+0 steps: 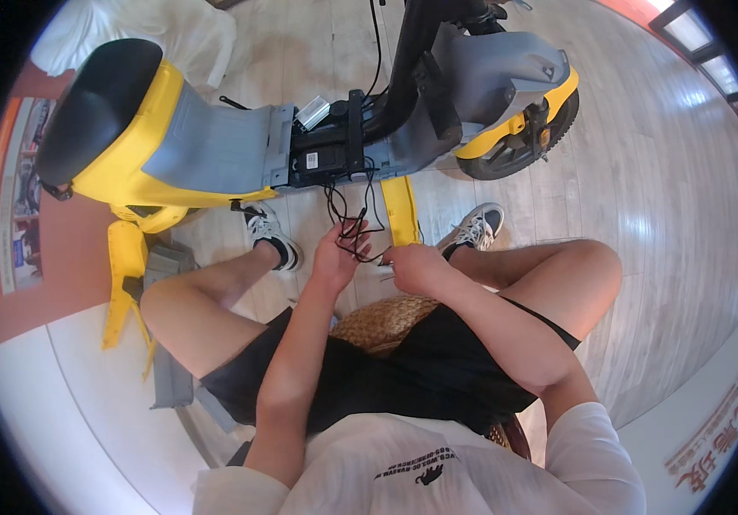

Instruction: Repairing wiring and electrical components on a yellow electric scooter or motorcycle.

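While the electric scooter stands across the floor with its footboard bay open, the black cable spills over the bay's near edge, probably to bring its tangle within reach. Here's the left hand, palm up, fingers loosely curled and partly open, cradling the loops, seemingly to keep them spread. The right hand has its fingers drawn in beside the lowest loop; whether they pinch it, I can't tell. Knees wide, feet apart: elbow room between them! A yellow panel crowds the right side, near the scooter's lower edge; beyond the front wheel, bare floor runs wide.
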`<state>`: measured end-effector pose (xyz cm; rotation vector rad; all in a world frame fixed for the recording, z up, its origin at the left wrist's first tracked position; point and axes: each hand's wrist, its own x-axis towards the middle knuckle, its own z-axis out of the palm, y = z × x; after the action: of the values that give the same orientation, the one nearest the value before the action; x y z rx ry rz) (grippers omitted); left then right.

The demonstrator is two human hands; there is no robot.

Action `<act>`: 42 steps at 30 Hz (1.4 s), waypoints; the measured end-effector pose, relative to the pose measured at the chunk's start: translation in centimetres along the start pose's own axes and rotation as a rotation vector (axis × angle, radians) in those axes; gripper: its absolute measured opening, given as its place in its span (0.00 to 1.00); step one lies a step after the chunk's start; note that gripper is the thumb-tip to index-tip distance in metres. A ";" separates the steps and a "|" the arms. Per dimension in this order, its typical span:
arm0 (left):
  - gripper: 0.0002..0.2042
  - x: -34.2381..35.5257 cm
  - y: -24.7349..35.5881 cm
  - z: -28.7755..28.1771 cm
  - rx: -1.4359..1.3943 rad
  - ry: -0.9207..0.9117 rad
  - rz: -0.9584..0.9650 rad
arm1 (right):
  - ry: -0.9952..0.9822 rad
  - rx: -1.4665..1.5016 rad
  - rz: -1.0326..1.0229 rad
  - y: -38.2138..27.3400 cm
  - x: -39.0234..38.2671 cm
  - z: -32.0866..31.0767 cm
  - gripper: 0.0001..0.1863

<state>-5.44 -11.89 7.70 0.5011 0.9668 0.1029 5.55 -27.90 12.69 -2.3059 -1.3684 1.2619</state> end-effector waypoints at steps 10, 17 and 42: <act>0.12 1.0 0.1 -0.8 -0.179 0.042 -0.051 | 0.168 0.112 0.139 2.1 3.2 -0.1 0.14; 0.12 2.9 -0.6 -2.5 -0.182 0.070 -0.045 | 0.464 1.234 0.165 2.7 9.9 1.8 0.18; 0.35 10.4 15.8 5.8 2.413 -0.279 0.662 | 0.545 1.571 0.369 1.6 13.4 -2.2 0.11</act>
<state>7.31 3.09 9.57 2.9071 0.1077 -0.6448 11.09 -17.71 5.51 -1.4286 0.3172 0.9732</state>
